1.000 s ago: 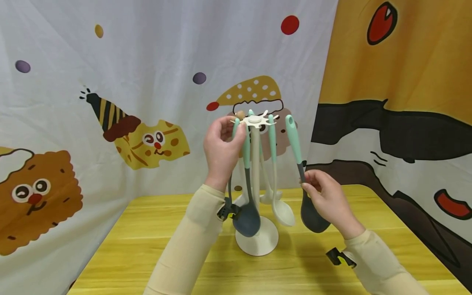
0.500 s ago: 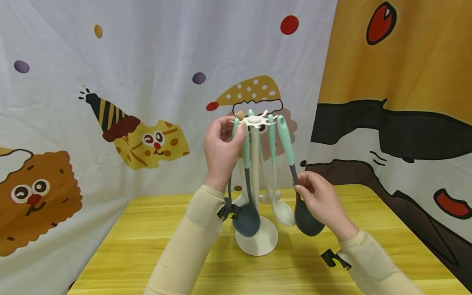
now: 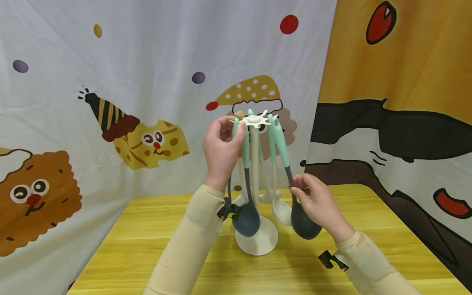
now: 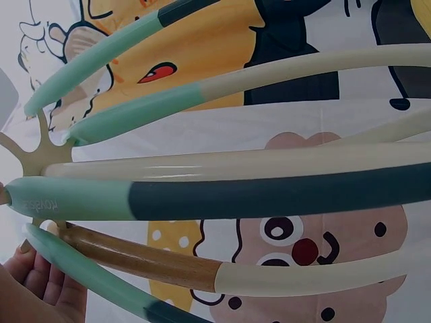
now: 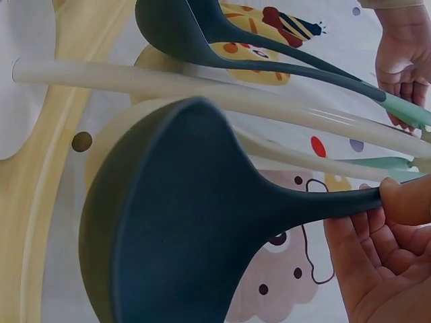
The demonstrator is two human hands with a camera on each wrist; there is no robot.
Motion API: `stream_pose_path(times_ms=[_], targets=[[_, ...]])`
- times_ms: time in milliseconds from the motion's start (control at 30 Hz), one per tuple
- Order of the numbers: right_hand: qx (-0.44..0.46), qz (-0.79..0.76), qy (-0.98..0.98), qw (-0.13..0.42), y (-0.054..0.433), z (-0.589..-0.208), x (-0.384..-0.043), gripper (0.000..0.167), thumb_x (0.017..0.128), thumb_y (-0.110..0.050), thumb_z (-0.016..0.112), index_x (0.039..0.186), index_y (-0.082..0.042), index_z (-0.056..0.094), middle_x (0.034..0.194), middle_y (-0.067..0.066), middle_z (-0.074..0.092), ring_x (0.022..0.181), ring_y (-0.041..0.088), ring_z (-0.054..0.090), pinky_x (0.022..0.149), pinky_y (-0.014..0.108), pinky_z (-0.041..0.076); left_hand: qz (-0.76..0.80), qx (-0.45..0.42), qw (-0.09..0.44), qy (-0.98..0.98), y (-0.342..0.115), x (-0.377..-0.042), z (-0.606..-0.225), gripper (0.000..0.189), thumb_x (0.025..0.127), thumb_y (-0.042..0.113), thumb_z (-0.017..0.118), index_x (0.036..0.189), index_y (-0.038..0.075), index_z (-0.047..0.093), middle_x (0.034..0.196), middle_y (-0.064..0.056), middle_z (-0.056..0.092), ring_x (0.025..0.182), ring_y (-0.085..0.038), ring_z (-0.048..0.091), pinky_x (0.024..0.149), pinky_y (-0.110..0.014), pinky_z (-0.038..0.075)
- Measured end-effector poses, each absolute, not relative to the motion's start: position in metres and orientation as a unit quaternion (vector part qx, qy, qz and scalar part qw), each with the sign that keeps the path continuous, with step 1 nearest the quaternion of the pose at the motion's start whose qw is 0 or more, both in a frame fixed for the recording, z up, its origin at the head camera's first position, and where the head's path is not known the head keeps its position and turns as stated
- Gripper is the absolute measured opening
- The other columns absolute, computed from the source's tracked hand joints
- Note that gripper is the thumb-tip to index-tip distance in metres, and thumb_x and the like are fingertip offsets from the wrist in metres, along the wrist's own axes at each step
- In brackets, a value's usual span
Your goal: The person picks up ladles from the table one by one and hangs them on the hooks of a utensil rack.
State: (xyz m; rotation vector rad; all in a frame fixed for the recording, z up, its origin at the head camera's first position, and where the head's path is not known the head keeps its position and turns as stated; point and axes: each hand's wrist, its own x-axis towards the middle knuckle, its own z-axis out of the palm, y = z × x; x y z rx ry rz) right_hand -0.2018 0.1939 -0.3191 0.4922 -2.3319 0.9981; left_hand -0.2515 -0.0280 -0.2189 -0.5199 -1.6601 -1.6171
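Note:
My right hand (image 3: pixel 318 200) pinches a ladle (image 3: pixel 305 223) by its dark neck, between thumb and fingers. The ladle's mint handle tilts up toward the rack's right side, its holed end beside a hook; whether they touch I cannot tell. In the right wrist view the deep dark bowl (image 5: pixel 182 222) fills the middle. At the top of the white utensil rack (image 3: pixel 254 119), my left hand (image 3: pixel 223 147) grips the rim, its fingers curled beside the mint handles. A second dark ladle (image 3: pixel 247 221) and a cream spoon (image 3: pixel 282 213) hang from the rack.
The rack's round white base (image 3: pixel 257 246) stands on a yellow wood-grain table (image 3: pixel 147 246). Other utensils hang close together at the back and left, one with a brown handle (image 4: pixel 148 259). A printed curtain (image 3: pixel 155 49) hangs behind the table.
My right hand has moved left and slightly down with the ladle, bringing its handle end from apart to right beside the rack's hooks. The left hand has stayed on the rack.

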Motion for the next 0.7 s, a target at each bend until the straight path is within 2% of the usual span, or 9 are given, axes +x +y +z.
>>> stream_pose_path(times_ms=[200,700], targets=[[0.188,0.375,-0.870,0.260,0.1913,-0.3207,-0.2018,0.014,0.091,0.003,0.067,0.104,-0.002,0.063,0.092,0.005,0.059,0.085,0.019,0.056,0.075,0.040,0.054,-0.629,-0.204,0.376,-0.649,-0.0277,-0.2532,-0.2194,0.027,0.090,0.020,0.069,0.109,0.001,0.064,0.101,-0.008,0.064,0.091,-0.019,0.061,0.087,-0.038,0.054],[0.206,0.385,-0.867,0.239,0.1844,-0.3201,-0.1995,0.016,0.090,0.005,0.067,0.105,0.000,0.063,0.091,0.004,0.060,0.084,0.019,0.059,0.071,0.031,0.056,-0.627,-0.205,0.378,-0.650,-0.0268,-0.2529,-0.2187,0.027,0.090,0.020,0.069,0.109,0.001,0.064,0.102,-0.009,0.064,0.091,-0.019,0.061,0.085,-0.031,0.053]])
